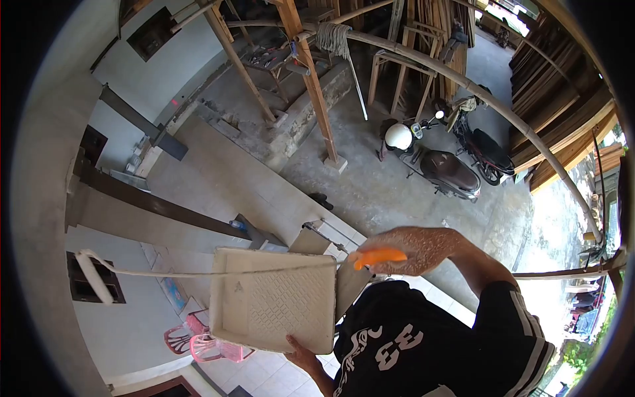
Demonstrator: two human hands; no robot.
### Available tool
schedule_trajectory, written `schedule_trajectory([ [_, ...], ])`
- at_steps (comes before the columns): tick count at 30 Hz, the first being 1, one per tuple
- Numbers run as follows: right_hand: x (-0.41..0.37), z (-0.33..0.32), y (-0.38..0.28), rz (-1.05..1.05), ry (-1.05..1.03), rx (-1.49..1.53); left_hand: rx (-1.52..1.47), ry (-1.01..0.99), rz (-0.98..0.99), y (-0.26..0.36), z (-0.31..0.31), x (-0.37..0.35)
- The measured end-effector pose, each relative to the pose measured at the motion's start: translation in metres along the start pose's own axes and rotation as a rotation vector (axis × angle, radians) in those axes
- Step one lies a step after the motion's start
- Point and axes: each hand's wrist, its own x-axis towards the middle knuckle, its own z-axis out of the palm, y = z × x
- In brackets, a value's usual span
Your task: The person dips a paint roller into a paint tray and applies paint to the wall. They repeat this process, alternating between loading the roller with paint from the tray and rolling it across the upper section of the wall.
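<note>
My right hand (420, 250) is wrapped round the orange handle (382, 257) of a paint roller. Its long thin rod runs leftward across the tray in this view, and the pale roller head (94, 276) is at the far left, in front of the wall. A cream, paint-coated roller tray (228, 334) with a textured ramp hangs tilted in front of my body. My left hand (303, 354) grips the tray's lower edge, thumb over the rim and the other fingers hidden beneath. Pale specks of paint dot my right hand and forearm.
Pink plastic chairs (221, 349) stand below the tray. Dark beams (152, 202) cross at left, near a pale wall (126, 264). A long bamboo pole (476, 89) arches overhead. Parked motorbikes (450, 172), a white helmet (398, 136) and stacked planks (549, 99) are farther off.
</note>
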Motion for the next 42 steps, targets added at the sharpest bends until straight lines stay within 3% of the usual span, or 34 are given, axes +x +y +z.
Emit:
schedule_trajectory([
  [3,0.012,0.000,-0.029,0.315,-0.445,0.412,0.053,0.012,-0.028,0.001,-0.001,0.001],
  [6,0.013,0.021,-0.016,-0.054,-0.305,0.203,0.103,0.031,-0.030,0.002,-0.001,0.001],
  [10,0.018,0.018,-0.038,0.156,-0.283,0.085,0.082,0.075,-0.014,0.003,0.002,0.000],
  [17,0.043,0.052,-0.048,-0.054,-0.255,0.152,0.124,0.134,-0.017,0.007,-0.009,0.006],
  [24,0.068,0.050,-0.068,0.028,-0.278,-0.041,0.140,0.066,0.001,0.021,0.002,0.003],
  [34,0.138,0.051,-0.076,-0.268,0.143,-0.121,0.169,0.070,-0.019,0.008,-0.005,0.003],
  [38,0.184,0.033,-0.103,-0.180,0.131,-0.024,0.133,0.054,-0.012,0.011,-0.005,0.003],
  [42,0.255,0.015,-0.115,-0.289,0.216,-0.138,0.162,0.057,0.032,0.006,-0.006,0.004],
])
